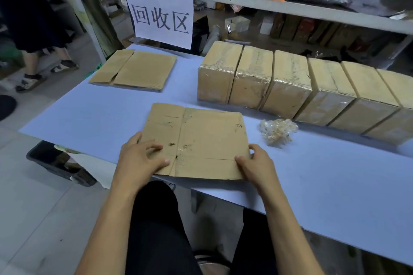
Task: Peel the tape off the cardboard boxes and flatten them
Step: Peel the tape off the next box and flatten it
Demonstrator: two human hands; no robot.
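Observation:
A flattened cardboard box [201, 138] lies on the pale blue table [89, 114] right in front of me. My left hand [139, 156] rests on its near left corner with thumb and fingers curved over the board. My right hand [257, 165] grips its near right corner, thumb on top. Another flattened box [136, 70] lies at the far left of the table. A row of several taped boxes [288, 87] stands along the far right. A crumpled wad of peeled clear tape [278, 130] sits between the row and my right hand.
A white paper sign [161, 14] hangs from the grey shelf rail [245, 0] behind the table. The shelves hold bags, bottles and cartons. A person's legs in sandals [33, 73] stand on the floor at the left. A dark crate [58, 163] sits under the table's left edge.

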